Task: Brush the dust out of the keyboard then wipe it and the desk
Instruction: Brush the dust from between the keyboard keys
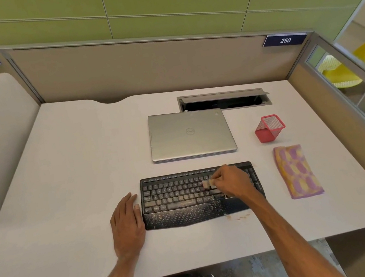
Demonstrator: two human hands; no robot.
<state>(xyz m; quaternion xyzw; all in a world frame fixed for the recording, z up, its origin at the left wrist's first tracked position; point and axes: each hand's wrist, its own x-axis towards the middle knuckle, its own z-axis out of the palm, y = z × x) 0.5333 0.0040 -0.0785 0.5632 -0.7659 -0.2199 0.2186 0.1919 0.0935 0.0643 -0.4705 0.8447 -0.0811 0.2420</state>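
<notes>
- Pinching a small pale brush (208, 184) in the curled right hand (233, 183), bristle end poking out left of the fingertips onto the right-middle keys of the keyboard (179, 200)
- Resting the left hand (127, 225) flat on the desk (64, 179), fingers straight and together, thumb just beside the keyboard's left edge
- Speckled with pale dust (178, 214) along its palm rest
- Lying apart to the right, a folded pink-and-yellow cloth (297, 171)

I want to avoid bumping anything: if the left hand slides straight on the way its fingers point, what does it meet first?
Probably nothing soon: the left hand points over bare desk, passing left of the laptop, toward the back partition.
</notes>
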